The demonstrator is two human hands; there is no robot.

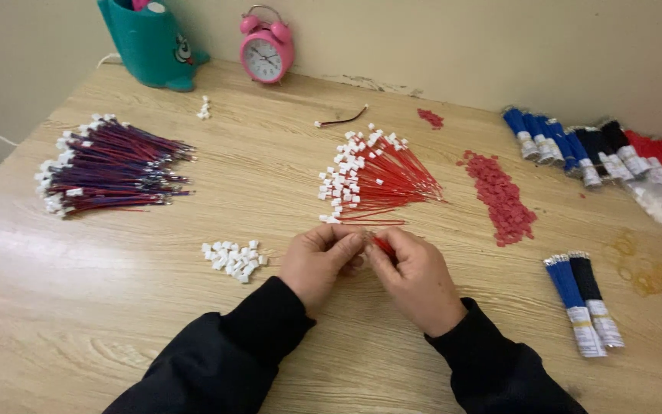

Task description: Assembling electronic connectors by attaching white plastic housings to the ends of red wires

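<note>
Both hands meet at six o'clock, left hand (318, 263) and right hand (417, 276) pinching one red wire (382, 245) closed between fingertips; a loose pinch could drop it among the white connectors (234, 259) at nine o'clock.

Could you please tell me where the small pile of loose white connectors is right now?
In the head view, the white connectors lie on the wooden table, just left of the left hand.

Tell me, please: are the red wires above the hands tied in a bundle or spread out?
Spread out. The red wires lie fanned on the table, white plug ends apart at the left, thin ends meeting at the right; no tie shows.
</note>
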